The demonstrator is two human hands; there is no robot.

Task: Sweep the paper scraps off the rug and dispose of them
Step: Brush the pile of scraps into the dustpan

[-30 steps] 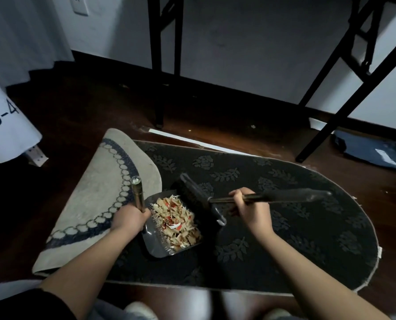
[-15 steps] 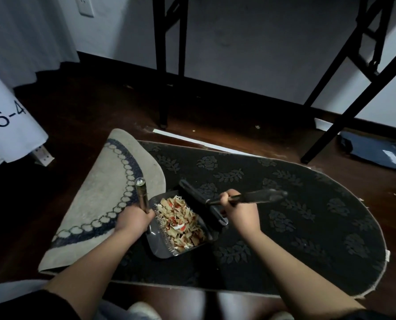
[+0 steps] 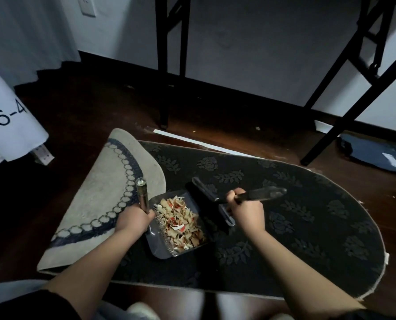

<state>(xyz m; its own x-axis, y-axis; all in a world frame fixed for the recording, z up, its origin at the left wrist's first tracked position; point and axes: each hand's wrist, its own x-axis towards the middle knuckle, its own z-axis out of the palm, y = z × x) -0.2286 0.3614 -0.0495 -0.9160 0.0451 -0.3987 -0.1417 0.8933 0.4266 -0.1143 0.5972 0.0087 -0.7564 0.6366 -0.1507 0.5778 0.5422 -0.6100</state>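
Left hand (image 3: pixel 134 220): fingers curled tight round the metal handle (image 3: pixel 142 195) of the dustpan (image 3: pixel 160 247); handle stands nearly upright above the fist. Right hand (image 3: pixel 244 210): fingers wrapped round the dark handle of the brush (image 3: pixel 212 204), whose head lies against the dustpan's open edge. Paper scraps (image 3: pixel 181 224), beige with red and white bits, are heaped inside the dustpan.

Dustpan sits on the rug (image 3: pixel 296 218), toward its left end: dark, oval, leaf-and-rose pattern. The rug's left end is folded over, pale underside (image 3: pixel 95 195) up, just beside the dustpan. Rug lies on a dark wooden floor (image 3: pixel 81 116), room dim, pale wall behind.

Black table legs (image 3: pixel 163 65) stand beyond the rug's far edge; more black legs at upper right. A white strip (image 3: pixel 192 140) lies along the far edge. White panel marked "6-4" (image 3: pixel 10 116) at left. Dark blue bag (image 3: pixel 377 153) on the floor, far right.
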